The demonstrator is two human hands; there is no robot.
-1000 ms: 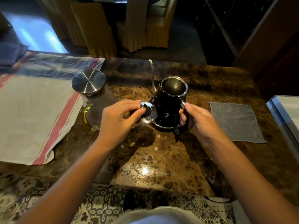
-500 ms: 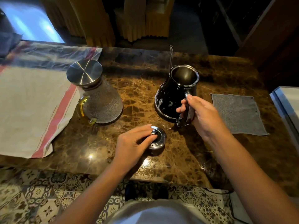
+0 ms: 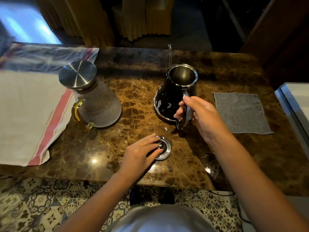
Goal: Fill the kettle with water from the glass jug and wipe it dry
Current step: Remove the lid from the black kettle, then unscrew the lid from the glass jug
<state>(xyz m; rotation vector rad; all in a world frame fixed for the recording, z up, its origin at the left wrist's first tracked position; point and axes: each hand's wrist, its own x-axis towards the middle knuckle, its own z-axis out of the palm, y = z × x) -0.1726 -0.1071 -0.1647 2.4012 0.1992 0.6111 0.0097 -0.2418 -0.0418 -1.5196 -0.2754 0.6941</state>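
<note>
A black gooseneck kettle (image 3: 170, 96) stands upright on the marble table (image 3: 137, 91), its top open and its thin spout pointing away. My right hand (image 3: 202, 116) is wrapped around its handle. The kettle's round metal lid (image 3: 164, 150) lies flat on the table near the front edge, and my left hand (image 3: 142, 151) rests on it with fingertips around its knob. A textured glass jug (image 3: 98, 101) with a steel lid and a yellow handle stands to the left, untouched. A grey cloth (image 3: 240, 113) lies flat to the right of the kettle.
A white towel with red stripes (image 3: 28, 111) covers the table's left part. A white-edged surface (image 3: 296, 104) adjoins the table at the right. Chairs with yellow covers (image 3: 145, 19) stand behind the table. Patterned floor tiles lie below the near edge.
My left hand carried the lid from beside the kettle down to the table near the front edge, where it now lies flat. My right hand has stayed on the kettle handle.
</note>
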